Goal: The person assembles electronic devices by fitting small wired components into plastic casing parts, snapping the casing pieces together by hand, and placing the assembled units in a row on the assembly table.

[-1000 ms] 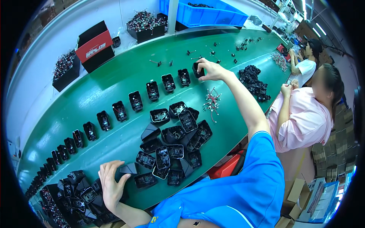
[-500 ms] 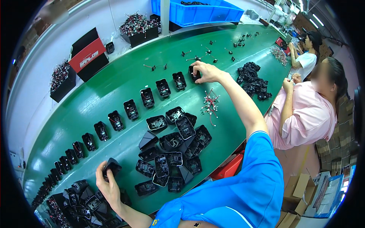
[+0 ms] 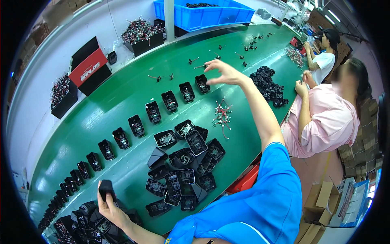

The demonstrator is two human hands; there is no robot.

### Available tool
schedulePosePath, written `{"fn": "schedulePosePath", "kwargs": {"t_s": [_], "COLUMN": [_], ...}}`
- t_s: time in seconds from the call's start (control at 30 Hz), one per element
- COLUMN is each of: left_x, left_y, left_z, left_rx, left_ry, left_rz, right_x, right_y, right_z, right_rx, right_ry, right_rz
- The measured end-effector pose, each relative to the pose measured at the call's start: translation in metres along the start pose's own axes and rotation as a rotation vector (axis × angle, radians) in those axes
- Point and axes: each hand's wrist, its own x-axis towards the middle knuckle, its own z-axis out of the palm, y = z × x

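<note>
My left hand [image 3: 110, 210] grips a black plastic housing [image 3: 106, 188] above the lower left part of the green table. At the far side my right hand [image 3: 226, 75] is raised, fingers apart and holding nothing. Just left of its fingertips stands an open black housing [image 3: 201, 84], the last in a curved row. Other housings [image 3: 136, 126] in that row have small parts and wires inside. A loose heap of black housings [image 3: 173, 188] lies between my arms. Near my right forearm is a small bunch of red and white wired parts [image 3: 222, 114].
More housings [image 3: 87, 215] are heaped at the lower left. Small black parts [image 3: 268, 87] form a pile at the right. Bins of wired parts [image 3: 140, 34], a red-and-black box [image 3: 90, 71] and a blue crate [image 3: 207, 16] line the back. Two co-workers [image 3: 321, 118] sit on the right.
My right hand has let go of the last housing in the row and lifted away, its fingers spreading. My left hand has moved slightly left and down, turning its housing more upright.
</note>
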Motion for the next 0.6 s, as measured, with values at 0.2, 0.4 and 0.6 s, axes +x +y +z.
{"fn": "schedulePosePath", "kwargs": {"t_s": [0.2, 0.4, 0.6], "left_x": [0.000, -0.004, -0.009], "left_y": [0.009, -0.006, -0.004], "left_z": [0.015, 0.024, 0.029], "left_rx": [-0.804, -1.112, -1.305], "left_ry": [-0.135, -0.340, -0.460], "left_rz": [0.009, -0.057, -0.172], "right_x": [0.011, 0.018, -0.006], "right_y": [0.097, 0.092, 0.090], "right_z": [0.004, 0.034, 0.044], "right_rx": [-0.039, -0.177, -0.094], "right_ry": [0.438, 0.431, 0.460], "right_rz": [0.740, 0.989, 0.692]}}
